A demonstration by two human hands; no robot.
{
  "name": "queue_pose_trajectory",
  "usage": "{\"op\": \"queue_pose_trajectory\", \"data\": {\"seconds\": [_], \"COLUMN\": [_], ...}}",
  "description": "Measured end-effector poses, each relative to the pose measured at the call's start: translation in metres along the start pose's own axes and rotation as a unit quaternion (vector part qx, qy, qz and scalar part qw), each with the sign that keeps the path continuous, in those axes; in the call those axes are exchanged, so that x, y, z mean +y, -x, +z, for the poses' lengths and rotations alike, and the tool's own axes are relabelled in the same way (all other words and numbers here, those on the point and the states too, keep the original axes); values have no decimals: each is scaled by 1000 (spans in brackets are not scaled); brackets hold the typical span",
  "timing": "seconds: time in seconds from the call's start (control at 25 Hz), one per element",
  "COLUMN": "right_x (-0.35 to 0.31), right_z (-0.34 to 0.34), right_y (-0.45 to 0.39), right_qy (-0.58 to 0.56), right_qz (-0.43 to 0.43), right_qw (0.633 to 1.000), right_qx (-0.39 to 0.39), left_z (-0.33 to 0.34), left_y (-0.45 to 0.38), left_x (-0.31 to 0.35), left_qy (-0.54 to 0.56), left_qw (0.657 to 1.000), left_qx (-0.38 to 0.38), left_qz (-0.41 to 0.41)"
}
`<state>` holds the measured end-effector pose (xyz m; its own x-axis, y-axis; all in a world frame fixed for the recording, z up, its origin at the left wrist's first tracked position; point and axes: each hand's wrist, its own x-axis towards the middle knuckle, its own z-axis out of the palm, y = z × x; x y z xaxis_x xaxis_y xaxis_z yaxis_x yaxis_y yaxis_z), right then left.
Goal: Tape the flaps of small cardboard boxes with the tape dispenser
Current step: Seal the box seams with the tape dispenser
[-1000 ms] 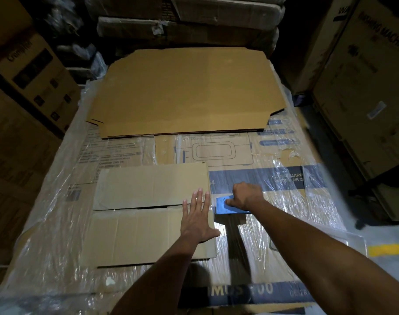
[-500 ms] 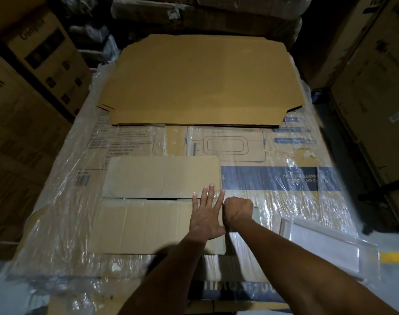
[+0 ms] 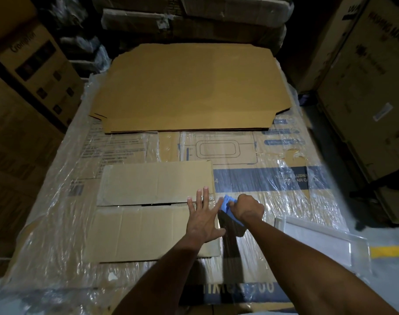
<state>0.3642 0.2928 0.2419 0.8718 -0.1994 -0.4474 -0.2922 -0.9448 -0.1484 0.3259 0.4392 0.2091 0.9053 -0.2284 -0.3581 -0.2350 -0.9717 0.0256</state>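
I see the wrapped stack (image 3: 57,223) serving as my surface, its plastic film slick and wrinkled, and that is the first worry: the box (image 3: 153,210) lying on it could slide when the tape is pulled. Beyond my hands lies a big flat sheet (image 3: 189,87), well apart and out of play. The box sits under and to the left of my left hand (image 3: 202,220), its two flaps meeting at a dark seam (image 3: 157,204) that runs leftward from my fingertips; the gap looks uneven, so I judge the tape could bridge it crooked or trap a raised edge. My left grip is flat, fingers spread, pressing the right end of the flaps without curling round anything. Just to its right, nearly touching, my right hand (image 3: 249,208) is closed round the blue dispenser (image 3: 227,204), held at the box's right edge. If I draw it left, it must pass where my left fingers lie, so tape could catch them. I cannot tell whether the tape end has stuck yet. A clear tray (image 3: 319,239) lies right of my right forearm, where an elbow could knock it.
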Motion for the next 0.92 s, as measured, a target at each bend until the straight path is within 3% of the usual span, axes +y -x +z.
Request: {"op": "queue_pose_trajectory", "data": {"seconds": [0.28, 0.4, 0.48, 0.56, 0.64, 0.72, 0.84, 0.92], "right_x": [37, 46, 52, 60, 69, 75, 81, 81], "right_z": [-13, -20, -27, -34, -40, -44, -45, -44], "right_y": [1, 3, 6, 11, 15, 21, 30, 35], "right_qy": [-91, -124, -150, -175, -213, -246, -290, -321], "right_qz": [13, 24, 31, 39, 53, 68, 82, 85], "right_qw": [996, 992, 988, 984, 975, 966, 952, 942], "right_qx": [-7, -6, 2, 6, 18, 31, 44, 38], "left_z": [-3, -13, -27, -42, -54, -63, -71, -70], "left_y": [-4, -4, -14, -33, -58, -79, -84, -78], "left_x": [5, -7, -10, -6, -1, 1, 14, 14], "left_qy": [22, 120, 261, 418, 509, 559, 666, 677], "left_qw": [999, 989, 958, 900, 847, 820, 703, 648], "left_qx": [-2, 72, 116, 121, 122, 59, -213, -334], "left_qz": [23, 57, 36, -32, -92, -110, -129, -105]}}
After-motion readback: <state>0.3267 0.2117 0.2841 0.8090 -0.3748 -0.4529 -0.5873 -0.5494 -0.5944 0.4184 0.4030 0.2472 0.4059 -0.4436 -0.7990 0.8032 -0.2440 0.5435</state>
